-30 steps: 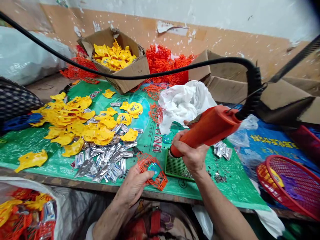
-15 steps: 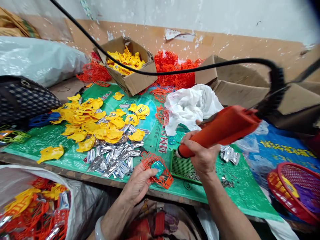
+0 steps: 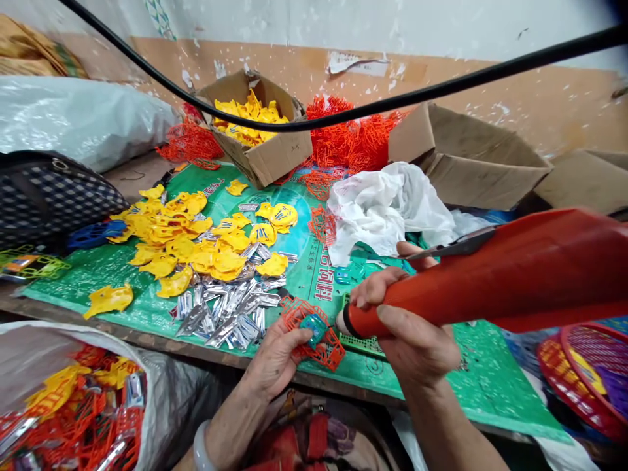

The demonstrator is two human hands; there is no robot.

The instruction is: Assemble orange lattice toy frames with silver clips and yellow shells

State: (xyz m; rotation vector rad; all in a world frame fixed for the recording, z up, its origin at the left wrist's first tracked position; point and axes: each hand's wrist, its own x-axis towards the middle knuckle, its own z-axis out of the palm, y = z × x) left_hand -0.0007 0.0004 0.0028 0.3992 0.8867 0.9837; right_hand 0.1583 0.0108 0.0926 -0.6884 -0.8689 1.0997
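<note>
Between the thumb and fingers of my left hand (image 3: pixel 272 363) is an orange plastic frame (image 3: pixel 334 353) with a translucent teal plastic part (image 3: pixel 314 326) set on it. My right hand (image 3: pixel 417 337) wraps round a red electric screwdriver (image 3: pixel 520 275) with a lever along its top. Its nose points left at the teal part, close beside it; whether the bit touches, I cannot tell. Under the screwdriver, a green perforated tray (image 3: pixel 363 345) is partly hidden. Silvery metal pieces (image 3: pixel 235 311) are heaped left of my left hand, with yellow plastic pieces (image 3: pixel 171 226) behind them.
A black cable (image 3: pixel 343 121) hangs across the view. Behind stand a cardboard box (image 3: pixel 279 160) of yellow pieces, orange frames (image 3: pixel 353 140), a white bag (image 3: pixel 373 209) and another box (image 3: pixel 485 180). A sack (image 3: pixel 167 386) of parts is front left, a red basket (image 3: pixel 583 405) right.
My right hand has swung the screwdriver down and leftward, bringing its nose from over the green tray to beside the teal part. My left hand keeps its hold almost unmoved.
</note>
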